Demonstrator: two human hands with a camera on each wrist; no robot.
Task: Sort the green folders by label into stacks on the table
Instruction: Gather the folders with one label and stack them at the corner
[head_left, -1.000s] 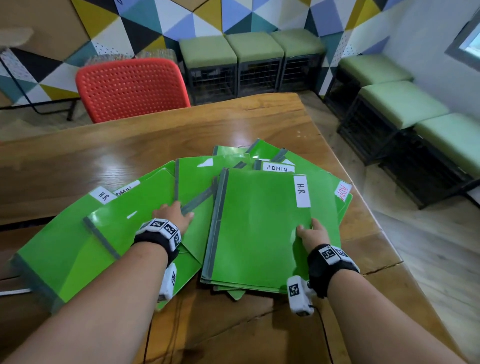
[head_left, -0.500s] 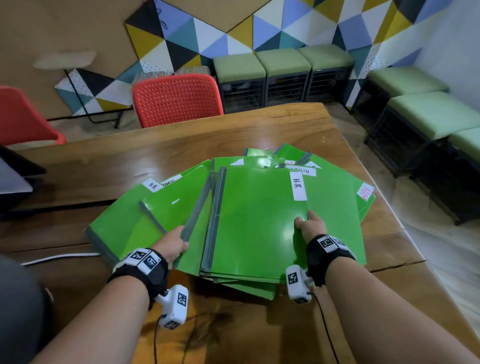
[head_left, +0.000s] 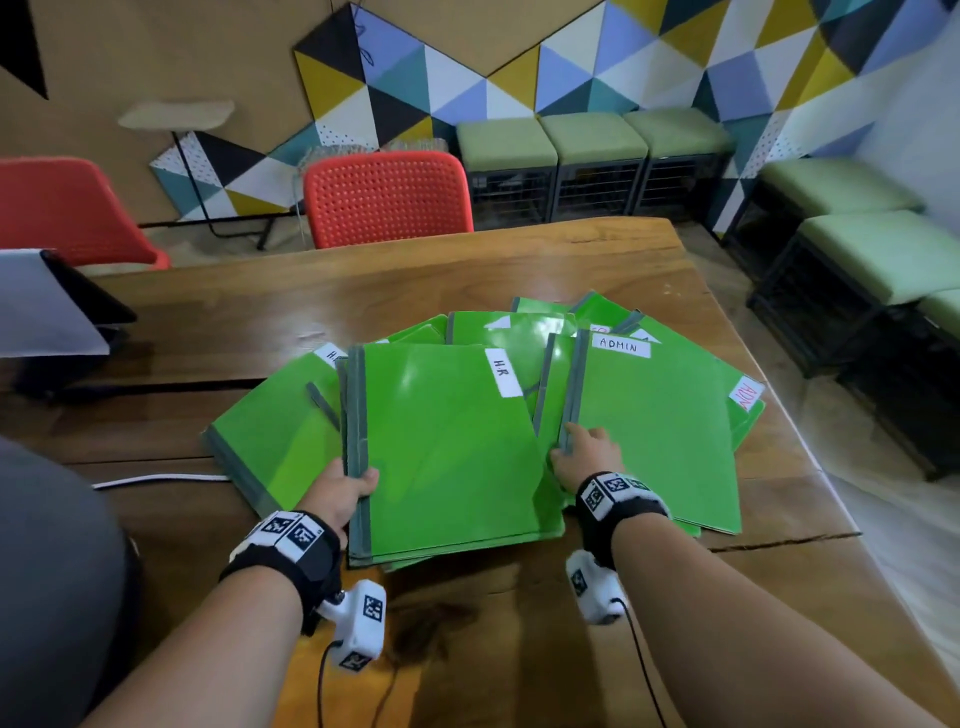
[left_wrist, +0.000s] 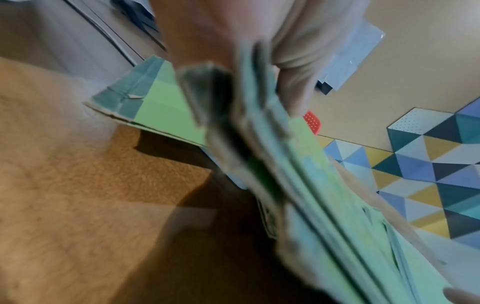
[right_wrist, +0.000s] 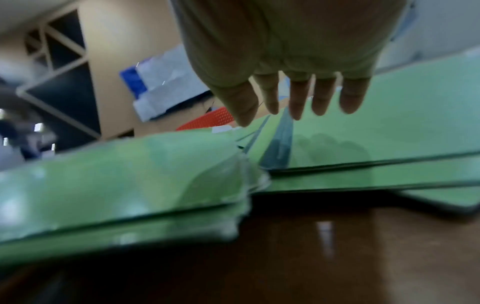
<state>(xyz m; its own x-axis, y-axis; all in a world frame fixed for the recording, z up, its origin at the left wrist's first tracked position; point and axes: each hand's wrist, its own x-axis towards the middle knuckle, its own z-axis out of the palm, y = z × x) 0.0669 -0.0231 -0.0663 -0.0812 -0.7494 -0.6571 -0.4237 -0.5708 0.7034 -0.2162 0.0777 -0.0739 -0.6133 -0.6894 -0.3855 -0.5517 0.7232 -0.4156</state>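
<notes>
Left hand (head_left: 340, 491) gripped the grey spine of the H.R folder (head_left: 447, 447), thumb on top. Right hand (head_left: 587, 457) lay flat, fingers straight, on the ADMIN folder (head_left: 660, 426) near the table (head_left: 467, 270) right edge. More folders fanned beneath. Red chair (head_left: 387, 197) stood beyond bare wood.

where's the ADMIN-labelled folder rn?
Head view: the ADMIN folder lies on top of the pile's right side, beside the H.R folder, with the right hand at its near-left spine edge.
</notes>
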